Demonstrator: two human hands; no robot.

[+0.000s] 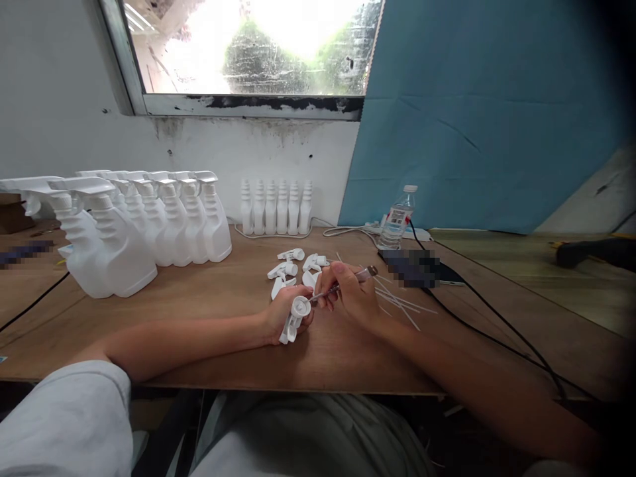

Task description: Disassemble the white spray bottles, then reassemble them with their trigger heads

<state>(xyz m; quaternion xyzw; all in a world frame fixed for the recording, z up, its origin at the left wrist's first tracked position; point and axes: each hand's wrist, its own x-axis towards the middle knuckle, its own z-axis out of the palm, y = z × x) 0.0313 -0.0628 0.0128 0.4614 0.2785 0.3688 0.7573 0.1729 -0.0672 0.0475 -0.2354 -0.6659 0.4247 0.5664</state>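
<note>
My left hand is closed around a white spray trigger head, its round collar turned up toward me. In my right hand is a screwdriver with a thin metal shaft, pinched between the fingers. The shaft slants down to the left and its tip is by the collar; whether it touches cannot be made out. Just beyond my hands lie several loose white trigger heads. Thin white tubes are scattered right of my right hand, partly behind it.
Several white spray bottles with trigger heads stand at the left. Slim white bottles line the wall. A clear water bottle, a dark blurred object and black cables are on the right.
</note>
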